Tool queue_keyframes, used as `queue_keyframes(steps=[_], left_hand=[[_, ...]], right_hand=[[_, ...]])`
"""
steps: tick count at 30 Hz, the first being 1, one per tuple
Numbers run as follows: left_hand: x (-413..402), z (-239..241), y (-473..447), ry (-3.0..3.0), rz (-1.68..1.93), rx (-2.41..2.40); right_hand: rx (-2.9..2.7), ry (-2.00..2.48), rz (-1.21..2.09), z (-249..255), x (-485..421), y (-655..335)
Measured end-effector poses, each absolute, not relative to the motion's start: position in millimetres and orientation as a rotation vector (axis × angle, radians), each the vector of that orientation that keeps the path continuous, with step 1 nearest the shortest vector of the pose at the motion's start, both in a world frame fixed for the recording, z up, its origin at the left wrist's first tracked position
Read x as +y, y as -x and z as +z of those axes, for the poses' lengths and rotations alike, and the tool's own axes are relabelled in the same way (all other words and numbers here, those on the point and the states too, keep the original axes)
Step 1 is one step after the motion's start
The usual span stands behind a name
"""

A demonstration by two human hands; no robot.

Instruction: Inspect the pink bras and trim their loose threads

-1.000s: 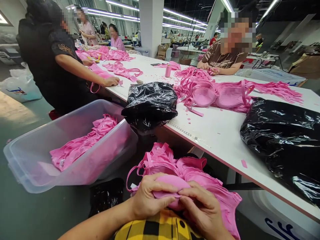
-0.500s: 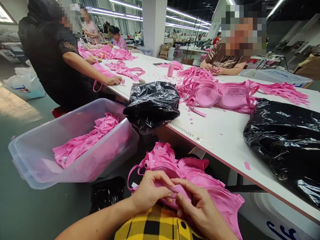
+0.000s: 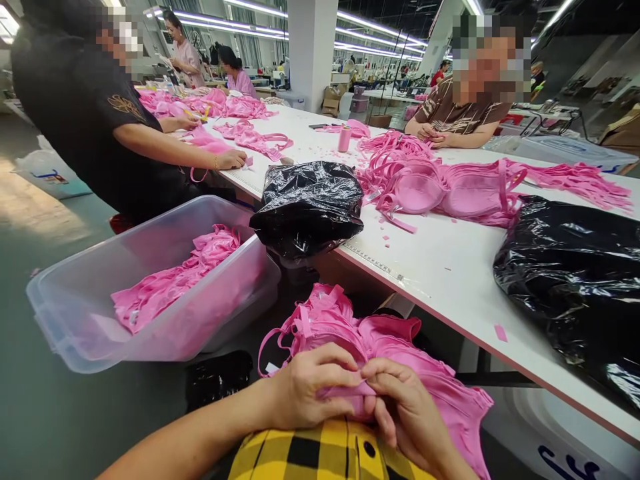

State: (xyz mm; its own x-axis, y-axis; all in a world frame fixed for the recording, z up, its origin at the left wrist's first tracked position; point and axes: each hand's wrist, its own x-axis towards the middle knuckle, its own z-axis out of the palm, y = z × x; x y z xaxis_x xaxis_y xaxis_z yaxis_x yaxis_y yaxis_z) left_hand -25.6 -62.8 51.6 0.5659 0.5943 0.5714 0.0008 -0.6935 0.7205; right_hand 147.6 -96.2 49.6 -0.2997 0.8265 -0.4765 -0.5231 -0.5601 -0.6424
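A pink bra (image 3: 415,357) is spread over my lap, its strap looping out at the left. My left hand (image 3: 313,387) is closed on a fold of its fabric, thumb and fingers pinching the edge. Close beside it, my right hand (image 3: 403,407) pinches the same edge, fingertips almost meeting those of the left. What lies right between the fingertips is partly hidden. Yellow-and-black checked cloth (image 3: 310,457) shows beneath my hands.
A clear plastic bin (image 3: 95,333) with pink garments stands at the left. On the white table (image 3: 450,280) lie two black plastic bags (image 3: 310,207), (image 3: 575,280) piled pink bras (image 3: 460,187) and a thread spool (image 3: 345,139). Co-workers sit at left and across.
My left hand has shifted right along the fabric edge, its fingers now draped over the fold. My right fingertips have changed their pinch. The view has turned slightly.
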Motion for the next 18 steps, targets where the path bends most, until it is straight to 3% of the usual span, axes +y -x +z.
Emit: queue_keyframes(steps=[4,12,18], left_hand=[[-64,48,28,-2.334,1.225,0.492],[-68,53,20,-1.970,1.299,0.700],[-70,54,18,-1.868,1.263,0.709]], right_hand=[[-0.481,0.998,1.963,48,-95,-148],[-1.004,1.066,1.854,45,-100,-157],[-0.882,1.084,1.827,45,-99,-154]])
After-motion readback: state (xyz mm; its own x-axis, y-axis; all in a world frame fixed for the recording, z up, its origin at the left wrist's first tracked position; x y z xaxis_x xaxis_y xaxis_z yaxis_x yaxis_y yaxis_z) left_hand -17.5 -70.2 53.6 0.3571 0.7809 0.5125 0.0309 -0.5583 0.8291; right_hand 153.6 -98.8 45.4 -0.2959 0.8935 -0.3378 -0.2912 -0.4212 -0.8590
